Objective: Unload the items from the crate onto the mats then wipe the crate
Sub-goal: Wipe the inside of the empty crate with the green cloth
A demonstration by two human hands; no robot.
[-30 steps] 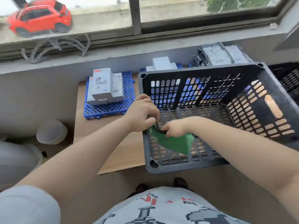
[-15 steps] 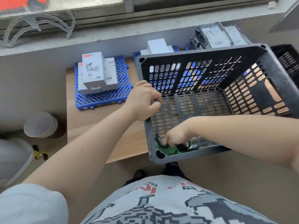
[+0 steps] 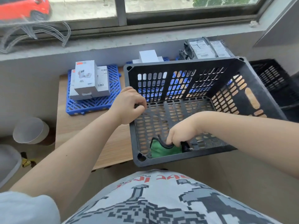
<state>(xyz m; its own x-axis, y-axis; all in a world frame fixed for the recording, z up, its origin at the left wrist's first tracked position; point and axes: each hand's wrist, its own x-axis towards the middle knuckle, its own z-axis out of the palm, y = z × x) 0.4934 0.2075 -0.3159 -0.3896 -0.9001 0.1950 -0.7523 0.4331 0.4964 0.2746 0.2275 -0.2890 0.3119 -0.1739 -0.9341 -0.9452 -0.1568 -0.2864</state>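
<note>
A black slotted crate [image 3: 249,101] stands tilted on the wooden table, its inside bare of items. My left hand [image 3: 127,105] grips the crate's left rim. My right hand [image 3: 181,135] is inside at the near left corner, pinching a green cloth [image 3: 161,150] with a dark edge against the crate floor. White boxes [image 3: 89,80] lie stacked on a blue mat [image 3: 90,104] to the left. More white boxes [image 3: 148,56] and grey parcels [image 3: 205,48] sit behind the crate.
The wooden table [image 3: 90,131] ends just before my body. A second black crate [image 3: 273,78] sits at the right. A grey round stool [image 3: 30,130] stands low at the left. The window ledge runs along the back.
My right hand carried the green cloth from the left wall down to the crate's near left corner. My left hand stayed on the left rim.
</note>
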